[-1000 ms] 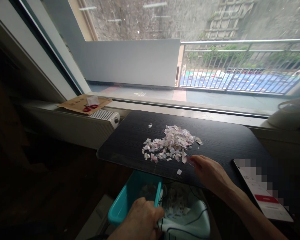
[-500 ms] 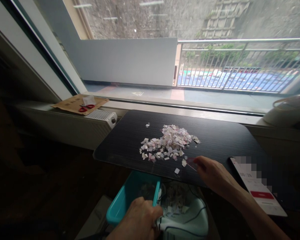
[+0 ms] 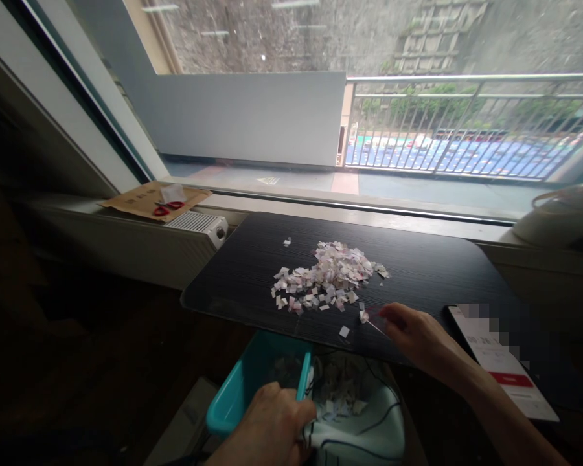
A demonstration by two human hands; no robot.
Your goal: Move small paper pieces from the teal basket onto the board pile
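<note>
Reddish and unclear in outline, a thin piece [image 3: 374, 310] is pinched in the right hand [image 3: 409, 329] over the table's [image 3: 418, 275] near edge. Scraps [image 3: 337, 266] lie heaped mid-table; below it, the left hand [image 3: 282, 414] is closed where 2 bins [image 3: 226, 404] meet.

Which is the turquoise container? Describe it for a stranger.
Find the black table. Below its near edge, beside the left hand, is the turquoise container. Its plain colour sets it apart from the pale black-lined container to its right.

Your black, wood-grained desk [image 3: 412, 259] bears a heap of small paper scraps [image 3: 337, 268], a loose white square [image 3: 344, 332] near the front edge, and a lit smartphone [image 3: 495, 362] to your right.
</note>
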